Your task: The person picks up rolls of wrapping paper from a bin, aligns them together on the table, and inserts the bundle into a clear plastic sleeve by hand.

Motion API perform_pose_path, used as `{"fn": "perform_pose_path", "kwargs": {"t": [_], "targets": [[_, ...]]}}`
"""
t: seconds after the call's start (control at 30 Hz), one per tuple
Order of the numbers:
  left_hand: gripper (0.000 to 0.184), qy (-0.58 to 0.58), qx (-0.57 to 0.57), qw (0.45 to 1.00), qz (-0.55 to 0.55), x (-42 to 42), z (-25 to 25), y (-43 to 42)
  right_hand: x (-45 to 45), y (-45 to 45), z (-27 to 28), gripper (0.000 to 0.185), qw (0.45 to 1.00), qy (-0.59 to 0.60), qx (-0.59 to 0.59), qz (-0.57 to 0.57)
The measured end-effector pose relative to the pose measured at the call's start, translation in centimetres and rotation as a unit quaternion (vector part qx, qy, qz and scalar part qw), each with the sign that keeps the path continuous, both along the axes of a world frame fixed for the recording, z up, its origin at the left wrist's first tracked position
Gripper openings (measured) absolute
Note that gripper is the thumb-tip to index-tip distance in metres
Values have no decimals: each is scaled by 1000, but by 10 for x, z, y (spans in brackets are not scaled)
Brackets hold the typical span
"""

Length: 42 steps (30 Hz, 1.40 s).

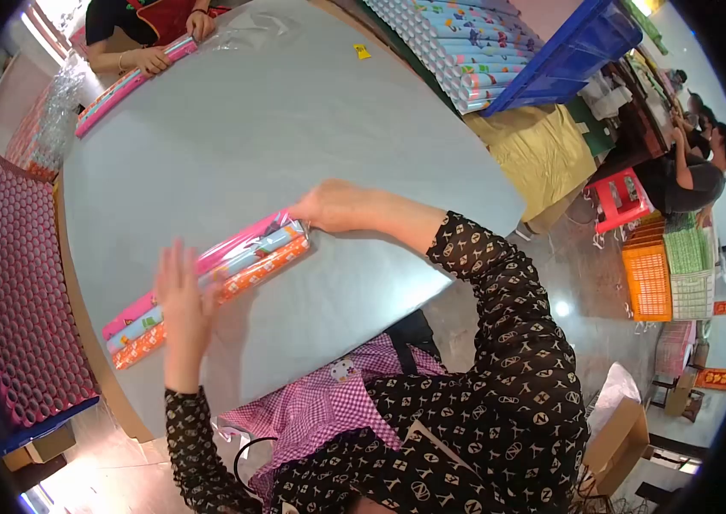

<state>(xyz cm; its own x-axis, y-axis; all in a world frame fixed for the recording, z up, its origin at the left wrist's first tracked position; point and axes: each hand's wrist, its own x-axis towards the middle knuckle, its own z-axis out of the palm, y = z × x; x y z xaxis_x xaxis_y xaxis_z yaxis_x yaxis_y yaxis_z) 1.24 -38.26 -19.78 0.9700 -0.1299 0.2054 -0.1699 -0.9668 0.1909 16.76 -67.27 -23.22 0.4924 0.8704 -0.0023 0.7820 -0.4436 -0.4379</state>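
Observation:
Three wrapped rolls lie side by side on the grey table (337, 128): a pink roll (243, 237), a light blue roll (270, 242) and an orange roll (264, 267). Clear film shines over them. At their right end is my right hand (322, 207), its fingers closed around the end of the pink roll. My left hand (181, 291) is over the left half of the rolls, fingers spread and blurred by motion, holding nothing.
Across the table a co-worker's hands (155, 62) rest on a pink roll (114, 96). Stacked rolls (457, 43) and a blue crate (564, 56) stand at the back right. Many pink tubes (24, 300) fill the left side. A yellow wrapper (362, 52) lies near the far edge.

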Motion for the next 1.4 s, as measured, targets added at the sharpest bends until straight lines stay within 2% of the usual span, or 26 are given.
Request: {"fn": "perform_pose_path", "kwargs": {"t": [0.13,0.27,0.43,0.6,0.7,0.93,1.0,1.13,1.2,1.23,1.3,1.33,1.4], "targets": [[73,-3,-7,996,-90,26,-2,-55,-3,11,-1,19,1000,1,0,11],[83,21,41,994,-103,36,-2,-73,-18,19,13,16,999,26,25,-2],[75,17,-15,992,-124,40,-12,-75,-18,29,-3,12,997,-3,73,20],[66,5,-70,989,-127,44,-25,-78,-20,35,1,16,996,59,61,-4],[67,-10,-61,991,-120,45,-26,-82,-21,34,2,14,992,40,121,-5],[66,-8,-27,994,-104,41,-18,-85,-12,39,-1,10,988,117,91,-40],[64,-8,-14,994,-104,42,-18,-85,-13,41,23,11,934,333,7,-131],[58,-37,-3,995,-97,44,-25,-86,-7,37,23,9,901,410,-1,-141],[56,-40,-2,994,-97,44,-26,-86,-4,34,15,16,859,494,47,-124],[55,-43,-3,994,-97,44,-26,-85,-3,34,12,16,860,494,48,-122],[54,-37,-2,995,-96,44,-25,-86,-9,32,11,34,736,633,129,-202],[54,-32,-2,995,-97,44,-24,-86,-9,31,8,34,736,633,129,-202],[54,-25,-2,995,-95,44,-22,-86,-8,29,2,44,618,718,182,-264]]}}
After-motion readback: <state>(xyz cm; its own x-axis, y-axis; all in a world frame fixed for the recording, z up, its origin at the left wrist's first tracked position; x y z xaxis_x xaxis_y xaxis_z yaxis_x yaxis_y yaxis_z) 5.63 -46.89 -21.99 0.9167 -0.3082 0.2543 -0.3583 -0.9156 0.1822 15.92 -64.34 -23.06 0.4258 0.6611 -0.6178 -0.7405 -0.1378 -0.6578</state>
